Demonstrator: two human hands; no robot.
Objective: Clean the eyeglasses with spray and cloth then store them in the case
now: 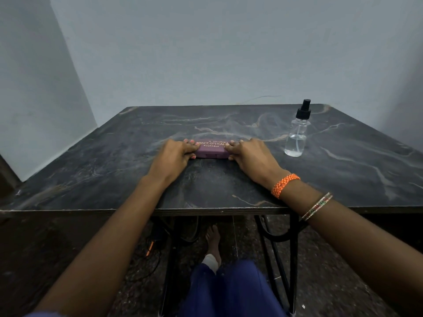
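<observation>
the case, a closed purple box with pale lettering on its lid, lay flat near the middle of the table, its long side facing the person. the left hand gripped its left end, fingers curled over the top edge and thumb down on the near side, fingertips with pink nails showing on the lid. the right hand held the right end the same way, fingers bent over the lid and thumb tucked against the front corner. both wrists rested low on the table. the glasses and cloth did not show; whether they sat inside the case could not be told. the spray bottle stood upright well to the right of the case, toward the far right part of the table, clear with a black pump top and some clear liquid in it. an orange band and thin bangles circled the right forearm. the table was dark with pale marble veins, set against a light blue wall. below its near edge showed blue trousers, a bare foot and black metal legs.
</observation>
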